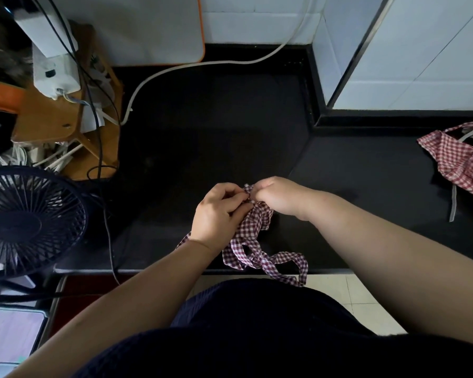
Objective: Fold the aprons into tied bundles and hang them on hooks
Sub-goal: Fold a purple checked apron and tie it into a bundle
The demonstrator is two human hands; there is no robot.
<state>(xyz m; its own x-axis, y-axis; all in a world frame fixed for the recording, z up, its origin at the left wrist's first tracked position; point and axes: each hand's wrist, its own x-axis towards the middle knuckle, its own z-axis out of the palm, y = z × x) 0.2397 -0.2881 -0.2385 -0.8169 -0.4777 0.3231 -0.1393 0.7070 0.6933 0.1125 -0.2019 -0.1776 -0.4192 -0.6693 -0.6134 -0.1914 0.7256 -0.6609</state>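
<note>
Both hands pinch the apron [253,227] at centre frame: left hand [219,211] with fingers curled on the bunched checked cloth, right hand [279,197] with fingertips closed on its top edge, the two hands almost touching. Left of frame: a black fan [25,222] at lower left and a wooden stand [66,126] carrying plugs and wires at upper left. A white cable [202,66] runs from the stand across the back of the black counter [202,132]. The apron rests near the counter's front edge; its straps [284,266] loop over that edge. A second apron [459,162], red-checked and unfolded, lies on the counter at the right edge of frame, well apart from the hands.
</note>
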